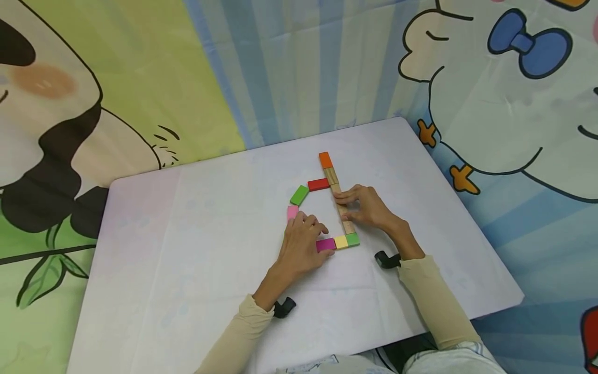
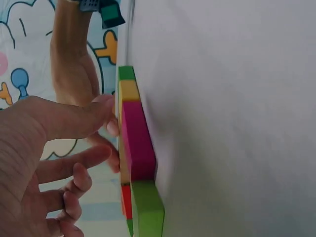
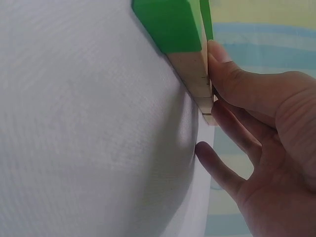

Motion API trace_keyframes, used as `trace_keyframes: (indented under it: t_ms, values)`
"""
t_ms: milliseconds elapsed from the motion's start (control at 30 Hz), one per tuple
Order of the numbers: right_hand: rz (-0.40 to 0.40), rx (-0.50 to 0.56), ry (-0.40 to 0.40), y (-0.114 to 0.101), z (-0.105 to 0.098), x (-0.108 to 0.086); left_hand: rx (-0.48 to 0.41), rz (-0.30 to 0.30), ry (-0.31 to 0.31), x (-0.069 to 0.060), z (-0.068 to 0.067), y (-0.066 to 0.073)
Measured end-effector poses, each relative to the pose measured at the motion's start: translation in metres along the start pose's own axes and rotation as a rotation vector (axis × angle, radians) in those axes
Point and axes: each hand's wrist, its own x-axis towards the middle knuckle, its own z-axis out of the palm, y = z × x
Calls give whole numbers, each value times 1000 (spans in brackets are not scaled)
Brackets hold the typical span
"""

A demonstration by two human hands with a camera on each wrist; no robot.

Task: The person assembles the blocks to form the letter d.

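Coloured and plain wooden blocks form a closed outline with a straight side running past its far corner. My left hand [image 1: 302, 241] lies over the near left part, its thumb by the magenta block [image 1: 325, 244] and its fingers loosely bent near the pink block [image 1: 292, 212]. A light green block [image 2: 148, 207], hidden under that hand in the head view, adjoins the magenta one in the left wrist view. On the straight row of plain wooden blocks [image 1: 349, 227], the thumb and fingertips of my right hand [image 1: 370, 208] rest; its other fingers spread out in the right wrist view.
Yellow [image 1: 341, 242] and green [image 1: 352, 239] blocks make the near right corner. Further away are a red block [image 1: 318, 184], another green block [image 1: 299, 195] and an orange block [image 1: 325, 160] ending the row. The white table [image 1: 187, 280] meets printed cloth walls behind and right.
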Motion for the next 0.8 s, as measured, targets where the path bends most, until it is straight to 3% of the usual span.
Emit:
trace_keyframes:
  t_ms: [133,300,800]
  values:
    - [8,1,7,0,-1,-1,4,7,0,-7,-4,-8]
    - [2,1,5,0,0,-1,20,14,-6,-11,1,-12]
    - [5,-14,8,-1,1,0,23,17,5,-9,7,-13]
